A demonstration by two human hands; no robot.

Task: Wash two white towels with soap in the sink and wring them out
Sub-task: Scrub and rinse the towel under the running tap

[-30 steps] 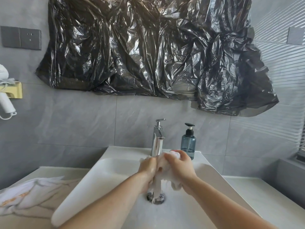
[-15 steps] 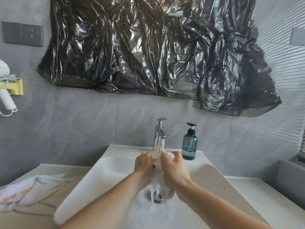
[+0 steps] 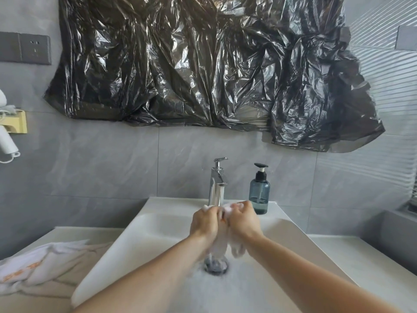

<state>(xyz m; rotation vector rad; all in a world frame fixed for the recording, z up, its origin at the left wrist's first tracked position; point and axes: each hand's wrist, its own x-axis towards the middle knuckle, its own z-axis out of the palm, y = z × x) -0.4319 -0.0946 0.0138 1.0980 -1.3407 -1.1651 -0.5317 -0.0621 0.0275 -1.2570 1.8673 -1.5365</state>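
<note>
Over the white sink (image 3: 291, 231), my left hand (image 3: 204, 222) and my right hand (image 3: 243, 220) both grip a wet, soapy white towel (image 3: 222, 245), knuckles close together just below the chrome faucet (image 3: 216, 184). The towel's lower part hangs between my wrists above the drain (image 3: 216, 265). Foamy water lies in the basin around the drain. A second white towel (image 3: 38, 265) with orange lettering lies crumpled on the counter to the left. A blue soap pump bottle (image 3: 259, 193) stands on the sink's back ledge, right of the faucet.
Black plastic sheeting (image 3: 203, 64) covers the wall above the sink. A hair dryer in a yellow holder (image 3: 11, 129) hangs at far left, below a grey wall socket (image 3: 24, 49). The white counter (image 3: 361, 258) extends right of the sink to a grey ledge.
My hands have drawn closer together on the towel under the faucet, and the right hand has dropped to level with the left. The towel's hanging end sits a little higher over the drain.
</note>
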